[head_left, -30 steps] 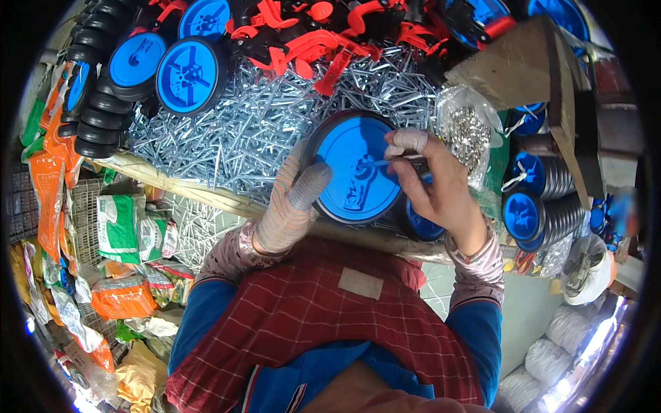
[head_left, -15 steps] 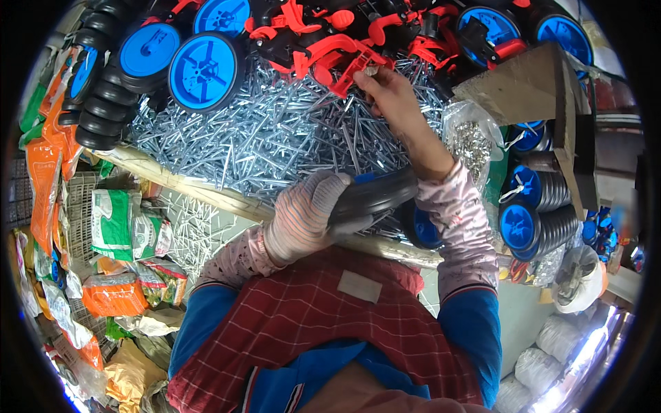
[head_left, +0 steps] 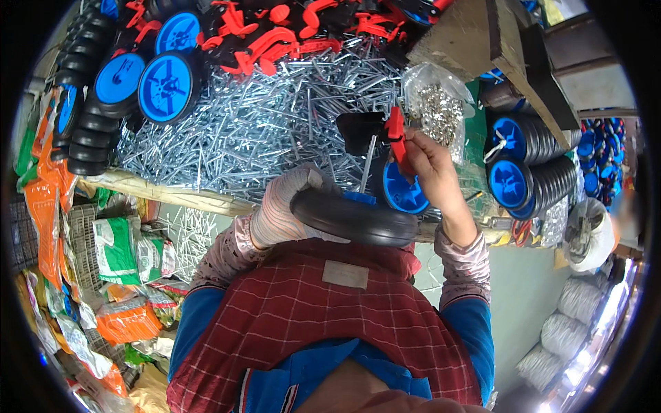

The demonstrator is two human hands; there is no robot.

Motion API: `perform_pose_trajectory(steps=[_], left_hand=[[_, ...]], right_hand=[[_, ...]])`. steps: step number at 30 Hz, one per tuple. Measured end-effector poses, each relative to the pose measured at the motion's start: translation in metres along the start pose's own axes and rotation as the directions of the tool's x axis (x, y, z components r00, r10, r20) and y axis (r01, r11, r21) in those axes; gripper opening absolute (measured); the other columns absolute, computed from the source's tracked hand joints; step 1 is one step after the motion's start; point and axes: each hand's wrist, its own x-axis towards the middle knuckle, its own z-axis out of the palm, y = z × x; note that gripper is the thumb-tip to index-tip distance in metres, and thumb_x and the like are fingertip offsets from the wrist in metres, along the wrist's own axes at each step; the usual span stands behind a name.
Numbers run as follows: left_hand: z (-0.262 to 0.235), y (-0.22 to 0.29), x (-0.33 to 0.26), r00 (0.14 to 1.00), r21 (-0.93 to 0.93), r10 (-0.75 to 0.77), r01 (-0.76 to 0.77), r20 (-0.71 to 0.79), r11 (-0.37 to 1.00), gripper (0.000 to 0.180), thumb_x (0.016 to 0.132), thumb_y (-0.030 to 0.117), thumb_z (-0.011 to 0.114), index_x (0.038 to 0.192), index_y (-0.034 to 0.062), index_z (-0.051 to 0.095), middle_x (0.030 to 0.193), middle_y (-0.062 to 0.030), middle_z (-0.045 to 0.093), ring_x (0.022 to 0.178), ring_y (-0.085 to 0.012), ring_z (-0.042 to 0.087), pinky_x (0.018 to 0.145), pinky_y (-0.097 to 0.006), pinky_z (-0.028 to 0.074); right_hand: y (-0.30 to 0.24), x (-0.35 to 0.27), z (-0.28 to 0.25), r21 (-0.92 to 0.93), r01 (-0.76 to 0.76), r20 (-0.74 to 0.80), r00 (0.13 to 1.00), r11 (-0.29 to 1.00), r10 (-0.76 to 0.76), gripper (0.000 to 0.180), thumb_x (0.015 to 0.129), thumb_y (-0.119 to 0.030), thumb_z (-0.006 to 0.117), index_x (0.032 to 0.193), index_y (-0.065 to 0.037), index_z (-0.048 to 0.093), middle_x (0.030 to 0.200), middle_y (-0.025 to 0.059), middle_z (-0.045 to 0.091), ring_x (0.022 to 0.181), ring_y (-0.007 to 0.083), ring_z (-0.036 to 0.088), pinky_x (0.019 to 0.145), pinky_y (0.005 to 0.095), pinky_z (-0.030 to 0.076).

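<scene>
My left hand [head_left: 286, 203], in a striped knitted glove, grips a wheel [head_left: 358, 221] with a black tyre, seen nearly edge-on. From the wheel's blue hub a thin metal pin [head_left: 369, 164] sticks up. My bare right hand [head_left: 436, 173] pinches a red and black plastic bracket [head_left: 396, 133] just above the wheel, close to the pin's upper end. Whether pin and bracket touch, I cannot tell. Behind the held wheel, another blue-hubbed wheel [head_left: 403, 191] is partly covered by my right hand. A heap of loose metal pins [head_left: 255, 131] spreads beyond both hands.
Red and black brackets [head_left: 268, 48] pile up at the back. Blue-hubbed wheels [head_left: 165, 86] stand at the left, and stacked wheels [head_left: 511, 182] at the right. A plastic bag of small metal parts [head_left: 437, 110] lies near a wooden board [head_left: 458, 38]. A wooden rail [head_left: 172, 193] edges the bench.
My right hand has come back from the red pile toward me, now holding a bracket. The wheel in my left hand has turned, and a pin shows upright in its hub. The view has shifted.
</scene>
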Motion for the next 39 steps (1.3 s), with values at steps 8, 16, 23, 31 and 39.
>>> perform_pose_trajectory(steps=[8,16,23,31,39], left_hand=[[-0.016,-0.021,0.001,0.95,0.326,0.074,-0.176,0.303,0.929,0.044,0.066,0.022,0.087,0.094,0.0082,0.057,0.084,-0.0072,0.061,0.076,-0.0258,0.064,0.069,-0.036,0.055],[-0.004,-0.029,0.017,0.646,0.129,0.387,-0.604,0.658,0.787,0.033,0.07,0.007,0.074,0.098,0.006,0.057,0.09,-0.0093,0.063,0.079,-0.0304,0.067,0.063,-0.038,0.056],[0.028,-0.049,0.01,0.794,0.247,0.142,-0.345,0.591,0.906,0.05,0.068,0.018,0.087,0.103,0.0063,0.055,0.086,-0.0121,0.062,0.076,-0.0327,0.065,0.064,-0.039,0.054],[0.035,-0.031,0.005,0.811,0.411,-0.04,-0.252,0.583,0.876,0.052,0.072,0.026,0.088,0.109,0.0066,0.057,0.089,-0.0085,0.064,0.079,-0.0245,0.066,0.069,-0.036,0.053],[0.051,0.005,0.024,0.739,0.258,-0.332,0.218,0.587,0.941,0.043,0.089,0.02,0.073,0.127,0.0049,0.058,0.106,-0.0087,0.069,0.094,-0.0166,0.067,0.08,-0.032,0.053]], right_hand=[[0.011,-0.033,-0.004,-0.28,0.424,0.151,0.906,0.861,-0.396,0.035,0.087,0.006,0.058,0.122,0.007,0.061,0.087,0.0178,0.064,0.074,0.0375,0.064,0.069,0.0395,0.053],[0.031,-0.069,-0.021,-0.171,0.055,-0.257,0.961,0.984,-0.098,0.035,0.097,-0.03,0.058,0.105,0.004,0.061,0.095,0.0193,0.064,0.079,0.0259,0.062,0.069,0.0377,0.05],[0.096,-0.051,-0.034,-0.463,-0.326,-0.496,0.866,0.824,0.063,0.048,0.082,-0.037,0.076,0.099,0.005,0.061,0.072,0.0184,0.067,0.065,0.0319,0.067,0.061,0.0401,0.05],[0.046,-0.072,-0.025,-0.252,-0.148,-0.474,0.88,0.956,0.011,0.038,0.079,-0.02,0.081,0.106,0.0,0.062,0.07,0.0095,0.068,0.059,0.0129,0.064,0.056,0.0287,0.048],[0.047,-0.086,-0.027,-0.399,0.011,-0.434,0.878,0.917,-0.2,0.046,0.073,-0.018,0.085,0.108,-0.001,0.062,0.081,0.0112,0.071,0.07,0.0202,0.071,0.063,0.0297,0.053]])
